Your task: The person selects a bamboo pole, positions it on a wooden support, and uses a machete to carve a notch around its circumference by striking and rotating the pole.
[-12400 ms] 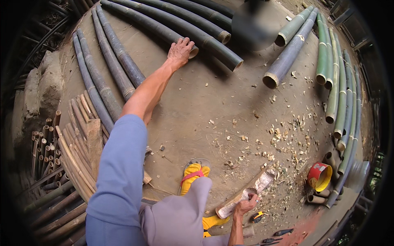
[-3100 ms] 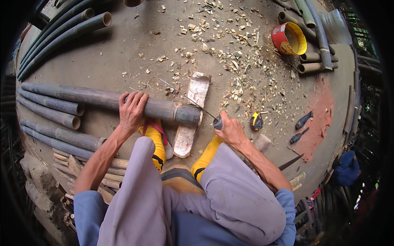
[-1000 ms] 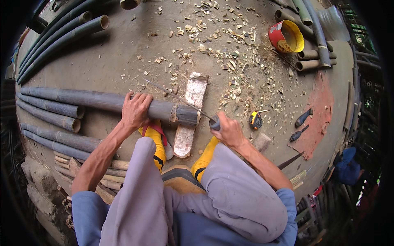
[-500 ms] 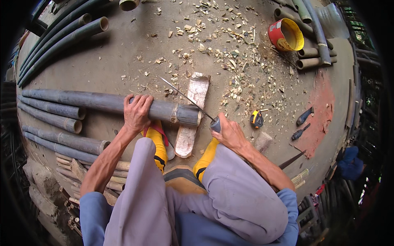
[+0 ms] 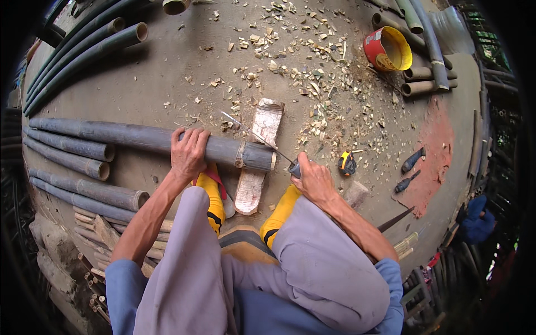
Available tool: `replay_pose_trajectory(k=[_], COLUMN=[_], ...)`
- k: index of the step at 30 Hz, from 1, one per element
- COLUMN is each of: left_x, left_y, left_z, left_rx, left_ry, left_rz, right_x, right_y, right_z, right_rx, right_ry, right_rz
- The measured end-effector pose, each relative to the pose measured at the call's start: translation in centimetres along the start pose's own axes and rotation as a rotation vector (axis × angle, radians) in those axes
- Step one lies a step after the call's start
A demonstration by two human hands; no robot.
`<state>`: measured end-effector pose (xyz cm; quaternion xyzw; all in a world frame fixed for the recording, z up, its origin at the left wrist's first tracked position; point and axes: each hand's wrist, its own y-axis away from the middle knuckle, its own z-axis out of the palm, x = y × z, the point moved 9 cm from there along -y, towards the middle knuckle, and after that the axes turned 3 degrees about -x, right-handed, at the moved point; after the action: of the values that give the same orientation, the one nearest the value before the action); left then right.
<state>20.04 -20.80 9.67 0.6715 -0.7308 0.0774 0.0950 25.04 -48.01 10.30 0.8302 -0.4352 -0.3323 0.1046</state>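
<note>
A thick dark bamboo pole (image 5: pixel 120 133) lies crosswise, its right end resting on a pale, hewn wooden block (image 5: pixel 251 192). My left hand (image 5: pixel 188 151) is closed over the top of the pole, left of a node ring. In my right hand (image 5: pixel 315 180) is the dark grey handle of what looks like a hand saw (image 5: pixel 259 135). Its long thin blade, seen nearly edge-on, slants up and left across the pole's cut end. Teeth cannot be made out. My feet, in yellow socks (image 5: pixel 209 192), are on either side of the block.
More bamboo poles (image 5: pixel 84 167) lie at the left and far left. Wood chips (image 5: pixel 318 84) litter the ground ahead. At the right are a red and yellow bucket (image 5: pixel 387 49), a yellow-black tape measure (image 5: pixel 347 163), two dark-handled tools (image 5: pixel 410 170) and another dark blade (image 5: pixel 396 219).
The saw's tip has shifted slightly nearer and to the right, and my right hand has moved a little with the handle. My left hand keeps its hold on the pole.
</note>
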Motion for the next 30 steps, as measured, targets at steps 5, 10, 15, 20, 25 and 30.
replay_pose_trajectory(k=[5, 10, 15, 20, 25, 30], left_x=[0.2, 0.4, 0.2, 0.6, 0.0, 0.2], left_y=[0.8, 1.0, 1.1, 1.4, 2.0, 2.1], left_z=[-0.2, 0.0, -0.6, -0.2, 0.1, 0.4], left_rx=[0.081, 0.116, 0.197, 0.230, 0.255, 0.280], left_ry=[-0.043, -0.040, -0.084, -0.101, -0.125, -0.194], left_rz=[-0.019, 0.011, -0.023, 0.015, -0.012, 0.026], right_x=[-5.8, 1.8, -3.9, 3.2, -2.3, 0.4], right_y=[1.9, -2.0, 0.2, -1.4, 0.2, -0.9], right_z=[-7.0, 1.2, -4.9, 1.8, -3.7, -0.7], right_rx=[0.385, -0.018, 0.249, 0.029, 0.231, 0.135], right_ry=[-0.399, -0.092, -0.389, -0.069, -0.402, -0.285], right_rz=[-0.227, 0.030, -0.167, 0.017, -0.105, -0.118])
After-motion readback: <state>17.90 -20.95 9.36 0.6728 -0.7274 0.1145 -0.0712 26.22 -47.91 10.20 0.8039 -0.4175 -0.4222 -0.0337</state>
